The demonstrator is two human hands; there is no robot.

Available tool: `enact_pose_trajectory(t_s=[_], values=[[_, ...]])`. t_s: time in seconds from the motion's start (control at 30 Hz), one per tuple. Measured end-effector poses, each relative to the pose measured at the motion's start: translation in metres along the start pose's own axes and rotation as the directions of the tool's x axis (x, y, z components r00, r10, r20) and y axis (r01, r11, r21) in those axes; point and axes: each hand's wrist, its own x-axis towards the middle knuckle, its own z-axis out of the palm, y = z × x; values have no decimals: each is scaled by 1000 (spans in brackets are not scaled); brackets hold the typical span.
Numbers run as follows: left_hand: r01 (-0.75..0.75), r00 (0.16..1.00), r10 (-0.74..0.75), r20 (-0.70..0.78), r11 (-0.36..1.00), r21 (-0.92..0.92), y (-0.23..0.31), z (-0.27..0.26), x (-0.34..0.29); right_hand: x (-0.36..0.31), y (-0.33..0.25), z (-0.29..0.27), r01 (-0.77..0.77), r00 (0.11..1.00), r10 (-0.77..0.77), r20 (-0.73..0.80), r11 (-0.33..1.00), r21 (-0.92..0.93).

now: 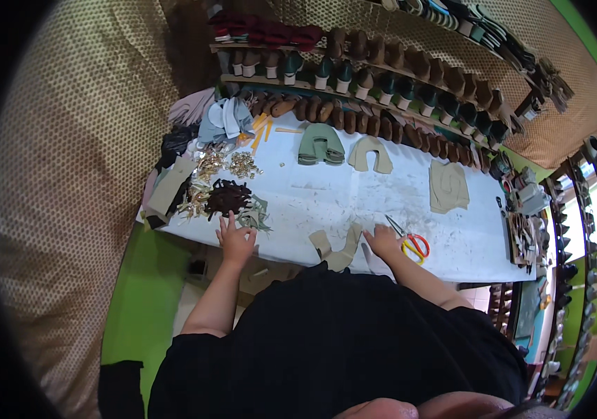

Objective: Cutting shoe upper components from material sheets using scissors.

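Left of centre, the left hand [237, 241] hovers by green scraps [257, 216], grip unclear; right of centre, the right hand [385, 242], fingers parted, sits between a beige piece [341, 259] and scissors [420, 244].

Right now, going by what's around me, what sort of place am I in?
Probably a shoemaking workshop: heeled shoes stand in rows beyond the white table, arch-shaped cut pieces lie on it, and scissors lie by your right hand.
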Motion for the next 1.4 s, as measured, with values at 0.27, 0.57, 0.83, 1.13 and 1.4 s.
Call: enact_pose_trajectory(t_s=[0.27,0.57,0.83,1.13,1.4], values=[[76,996,-77,43,997,26,32,7,-54,42,-14,4,228,939,-189,-286,967,110],[-43,781,-39,623,992,116,156,57,-85,-15,32,-44,496,860,-447,-247,615,613],[208,883,-209,421,977,49,235,90,-73,-41,81,-71,539,810,-539,-231,528,656],[-236,830,328,451,939,-250,346,14,-16,-120,112,-194,845,526,-722,-450,384,372],[-270,798,504,331,790,-550,399,-30,-13,-156,96,-241,786,567,-646,-511,238,571]])
